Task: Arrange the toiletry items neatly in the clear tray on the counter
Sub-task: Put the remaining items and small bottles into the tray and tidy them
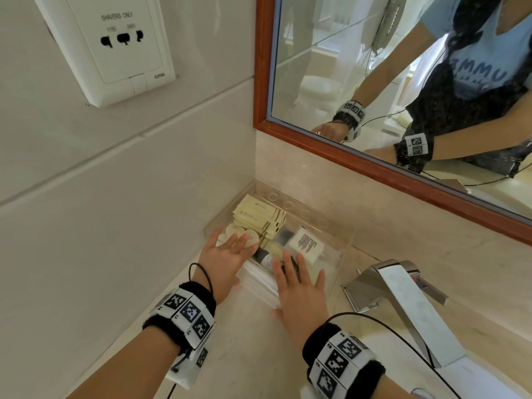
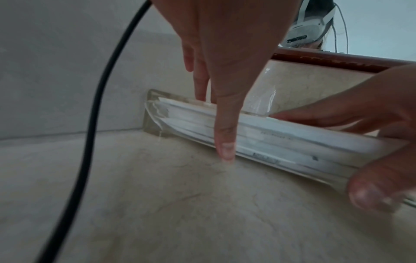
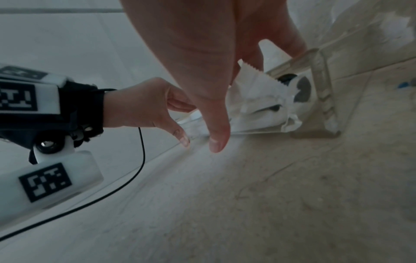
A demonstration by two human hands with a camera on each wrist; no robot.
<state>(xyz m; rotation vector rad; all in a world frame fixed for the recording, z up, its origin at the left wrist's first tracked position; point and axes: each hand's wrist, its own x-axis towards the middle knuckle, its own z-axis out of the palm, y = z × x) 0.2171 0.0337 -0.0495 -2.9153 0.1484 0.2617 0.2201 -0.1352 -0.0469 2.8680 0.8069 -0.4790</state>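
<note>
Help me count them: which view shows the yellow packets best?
The head view: the yellow packets lie stacked in the tray's far corner. Neither wrist view shows them, only white packets at the near wall.

The right hand [image 1: 299, 286] covers the tray's [image 1: 339, 254] near edge; print on the white packet [image 1: 306, 244] is too small to read.

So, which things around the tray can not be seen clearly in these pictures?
- Head view: the right hand covers the near part of the clear tray; what lies beneath is hidden.
- Head view: print on the white sachet and yellow packets is too small to read.
- Head view: the dark bottle is partly covered by fingers.
- Left wrist view: the left hand blocks the tray's inside.
- Right wrist view: the packets are blurred.
</note>
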